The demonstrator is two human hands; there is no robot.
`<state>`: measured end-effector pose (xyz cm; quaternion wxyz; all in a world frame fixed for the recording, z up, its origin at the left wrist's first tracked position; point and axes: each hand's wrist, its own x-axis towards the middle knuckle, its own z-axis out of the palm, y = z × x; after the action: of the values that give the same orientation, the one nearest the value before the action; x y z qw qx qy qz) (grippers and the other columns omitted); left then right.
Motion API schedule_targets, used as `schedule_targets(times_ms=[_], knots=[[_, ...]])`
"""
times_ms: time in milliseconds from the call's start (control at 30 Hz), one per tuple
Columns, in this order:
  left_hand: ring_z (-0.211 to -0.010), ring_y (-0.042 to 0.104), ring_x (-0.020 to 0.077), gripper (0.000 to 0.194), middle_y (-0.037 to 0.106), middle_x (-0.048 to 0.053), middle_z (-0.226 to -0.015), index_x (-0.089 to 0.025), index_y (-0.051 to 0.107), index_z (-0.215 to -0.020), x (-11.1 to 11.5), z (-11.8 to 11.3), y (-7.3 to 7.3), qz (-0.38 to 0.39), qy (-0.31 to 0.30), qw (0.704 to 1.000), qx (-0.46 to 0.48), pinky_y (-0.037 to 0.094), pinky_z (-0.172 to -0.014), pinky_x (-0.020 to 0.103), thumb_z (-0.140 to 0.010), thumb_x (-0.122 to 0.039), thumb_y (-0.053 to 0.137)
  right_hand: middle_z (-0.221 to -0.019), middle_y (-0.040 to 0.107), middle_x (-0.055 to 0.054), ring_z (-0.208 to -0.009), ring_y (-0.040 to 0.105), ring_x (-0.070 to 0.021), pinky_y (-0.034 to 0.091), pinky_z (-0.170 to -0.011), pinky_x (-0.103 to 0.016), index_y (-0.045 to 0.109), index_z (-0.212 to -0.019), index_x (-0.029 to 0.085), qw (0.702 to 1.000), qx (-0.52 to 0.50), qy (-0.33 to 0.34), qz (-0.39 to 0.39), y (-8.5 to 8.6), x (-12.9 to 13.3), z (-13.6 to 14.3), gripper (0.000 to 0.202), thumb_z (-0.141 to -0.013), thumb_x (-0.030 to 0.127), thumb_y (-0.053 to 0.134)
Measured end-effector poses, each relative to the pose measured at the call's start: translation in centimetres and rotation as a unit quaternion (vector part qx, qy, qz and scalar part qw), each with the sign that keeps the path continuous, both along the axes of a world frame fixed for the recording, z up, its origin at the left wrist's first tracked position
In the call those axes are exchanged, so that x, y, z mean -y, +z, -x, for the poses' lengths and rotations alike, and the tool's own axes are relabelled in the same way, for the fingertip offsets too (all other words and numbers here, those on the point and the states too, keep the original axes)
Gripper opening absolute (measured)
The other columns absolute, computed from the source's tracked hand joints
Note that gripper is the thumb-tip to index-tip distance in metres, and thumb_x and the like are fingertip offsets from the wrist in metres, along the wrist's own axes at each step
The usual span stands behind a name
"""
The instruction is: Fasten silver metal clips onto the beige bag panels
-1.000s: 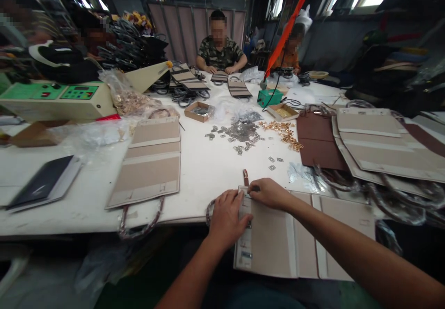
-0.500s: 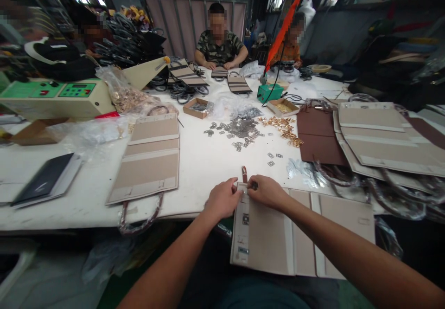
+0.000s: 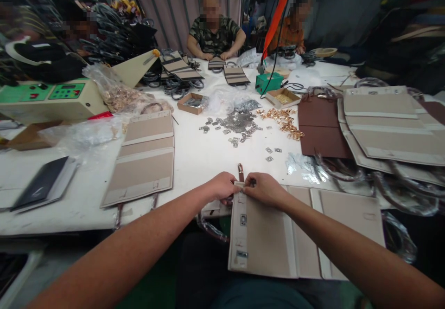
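A flat beige bag panel (image 3: 267, 234) lies over the near table edge in front of me. My left hand (image 3: 222, 186) pinches its far left corner. My right hand (image 3: 262, 189) presses the same far edge, fingertips by a small brown strap tab (image 3: 240, 171) that sticks out past the panel. Small metal fittings (image 3: 243, 219) sit along the panel's left strip. A plastic-wrapped handle (image 3: 210, 228) hangs below the panel's left side.
Another beige panel (image 3: 142, 158) lies to the left, and a stack of beige and brown panels (image 3: 378, 128) to the right. Silver clips (image 3: 236, 125) and gold fittings (image 3: 283, 123) are scattered mid-table. A green-panelled machine (image 3: 52, 98) stands far left. Two people sit at the far end.
My left hand slid from flat on the panel's left strip up to its far corner, next to my right hand. The view tipped down slightly.
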<state>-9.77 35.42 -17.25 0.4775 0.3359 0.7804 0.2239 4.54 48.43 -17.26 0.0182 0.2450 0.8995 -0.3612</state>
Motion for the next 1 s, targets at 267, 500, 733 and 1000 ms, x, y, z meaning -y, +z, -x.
schedule_targets(times_ms=[267, 500, 733, 1000], knots=[[-0.043, 0.061, 0.0145, 0.013, 0.062, 0.000, -0.058, -0.015, 0.065, -0.086, -0.3, 1.1, -0.6, -0.013, 0.041, 0.996, 0.083, 0.033, -0.038, 0.022, -0.091, -0.026, 0.064, -0.062, 0.061, 0.001, -0.058, 0.056, -0.0156, 0.044, -0.058, -0.029, 0.063, -0.069, 0.021, 0.911, -0.343, -0.127, 0.191, 1.8, 0.7, -1.8, 0.039, -0.095, 0.048, 0.073], [-0.041, 0.061, 0.0160, 0.011, 0.065, 0.001, -0.060, -0.015, 0.067, -0.088, -0.2, 1.1, -0.6, -0.021, 0.057, 0.994, 0.086, 0.037, -0.038, 0.023, -0.089, -0.026, 0.066, -0.055, 0.042, 0.006, -0.046, 0.041, -0.0100, 0.040, -0.047, -0.026, 0.046, -0.062, 0.021, 0.759, -0.494, -0.204, 0.372, 1.9, 1.0, -0.7, 0.047, -0.093, 0.040, 0.075], [-0.043, 0.063, 0.0176, 0.010, 0.061, 0.000, -0.055, -0.016, 0.064, -0.084, 0.1, 0.9, -1.4, -0.042, 0.063, 0.992, 0.097, 0.040, -0.039, 0.023, -0.088, -0.025, 0.065, -0.052, 0.037, 0.007, -0.041, 0.035, -0.0085, 0.031, -0.041, -0.025, 0.044, -0.059, 0.022, 0.759, -0.477, -0.166, 0.411, 2.2, 2.7, 2.7, 0.047, -0.093, 0.038, 0.074], [-0.043, 0.064, 0.0174, 0.013, 0.060, -0.001, -0.054, -0.016, 0.064, -0.082, 0.2, 1.1, -1.4, -0.055, 0.061, 0.991, 0.106, 0.040, -0.039, 0.021, -0.088, -0.027, 0.067, -0.049, 0.040, 0.006, -0.043, 0.039, -0.0110, 0.034, -0.043, -0.028, 0.045, -0.059, 0.024, 0.835, -0.447, -0.083, 0.310, 2.6, 3.3, 3.0, 0.049, -0.097, 0.044, 0.070]])
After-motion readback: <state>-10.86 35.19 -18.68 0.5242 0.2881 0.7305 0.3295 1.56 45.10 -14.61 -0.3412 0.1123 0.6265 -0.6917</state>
